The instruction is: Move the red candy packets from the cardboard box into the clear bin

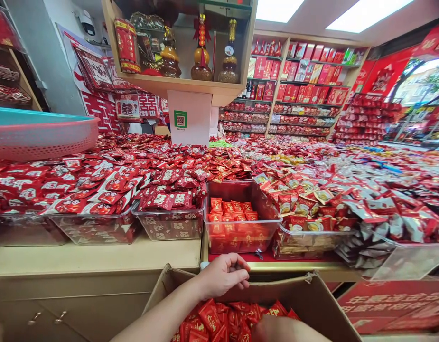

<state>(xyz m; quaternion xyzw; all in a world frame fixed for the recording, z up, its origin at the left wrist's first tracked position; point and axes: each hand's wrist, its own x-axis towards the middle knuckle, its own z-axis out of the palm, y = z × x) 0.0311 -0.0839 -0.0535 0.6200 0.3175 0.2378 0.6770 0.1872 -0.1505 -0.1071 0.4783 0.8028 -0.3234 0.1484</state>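
Observation:
Just below me is an open cardboard box (304, 294) with many small red packets (210, 316) inside, printed in gold. My left hand (228, 274) hovers over the box's far side, fingers loosely curled and thumb apart; nothing shows in it. Down among the packets, my right hand (285, 328) is smeared by motion and its fingers are hidden. Straight ahead on the counter stands a clear plastic bin (244, 244), partly filled with similar red packets (237, 211) laid in rows.
Heaped candy bins flank it: a dark red one (169, 223) to the left, a red-and-gold one (312, 240) to the right. A pink basket (62, 142) rests at far left. Overhead hangs a display cabinet (191, 85). Below the counter are cupboard doors (37, 304).

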